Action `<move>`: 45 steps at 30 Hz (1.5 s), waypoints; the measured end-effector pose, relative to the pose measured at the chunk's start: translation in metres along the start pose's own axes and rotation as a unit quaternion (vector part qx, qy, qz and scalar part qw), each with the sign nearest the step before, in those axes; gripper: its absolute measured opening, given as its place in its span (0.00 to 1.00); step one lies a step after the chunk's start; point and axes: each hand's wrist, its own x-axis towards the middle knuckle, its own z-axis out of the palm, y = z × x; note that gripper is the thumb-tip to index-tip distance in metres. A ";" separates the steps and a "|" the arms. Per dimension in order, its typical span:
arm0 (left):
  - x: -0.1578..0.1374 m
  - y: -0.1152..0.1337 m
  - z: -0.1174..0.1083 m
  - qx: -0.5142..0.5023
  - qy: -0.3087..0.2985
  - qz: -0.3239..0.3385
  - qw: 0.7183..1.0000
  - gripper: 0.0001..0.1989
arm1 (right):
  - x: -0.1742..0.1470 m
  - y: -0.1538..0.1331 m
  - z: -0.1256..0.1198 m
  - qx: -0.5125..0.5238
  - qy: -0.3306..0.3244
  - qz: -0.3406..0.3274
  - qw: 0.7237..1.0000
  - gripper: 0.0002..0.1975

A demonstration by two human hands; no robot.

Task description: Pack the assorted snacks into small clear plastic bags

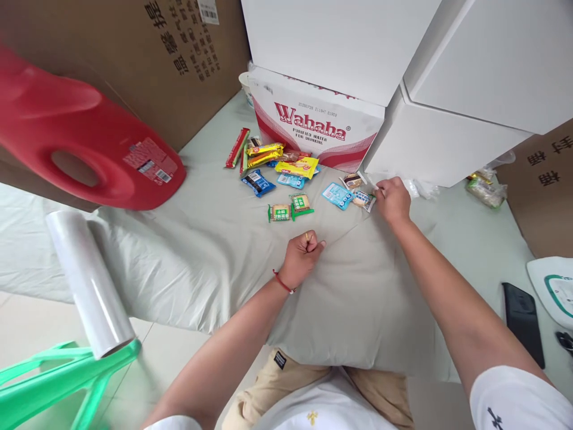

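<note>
My right hand [393, 200] is closed, its fingertips pinched at the edge of a small white wrapped snack [363, 200]. Right behind that packet lies a brown-and-white one [353, 181], and a light blue packet [337, 196] is just left of it. My left hand [303, 257] rests on the cloth as a fist, and I see nothing in it. Two green-trimmed biscuit packets [280, 212] lie beyond my left hand. Farther back is a pile with a yellow packet [298, 168], a dark blue packet [258, 183] and red sticks [237, 147].
A white-and-red Wahaha carton [313, 122] stands behind the snacks, near white cabinets [322, 42]. At left are a red jug [98, 137], a roll of clear film [89, 280] and a green stool [58, 382]. A black phone [523, 322] and white scale [553, 286] lie at right.
</note>
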 end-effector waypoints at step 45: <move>0.005 0.009 0.008 -0.177 -0.004 -0.120 0.977 0.23 | -0.164 -0.052 0.011 0.446 -0.117 0.069 0.885 0.11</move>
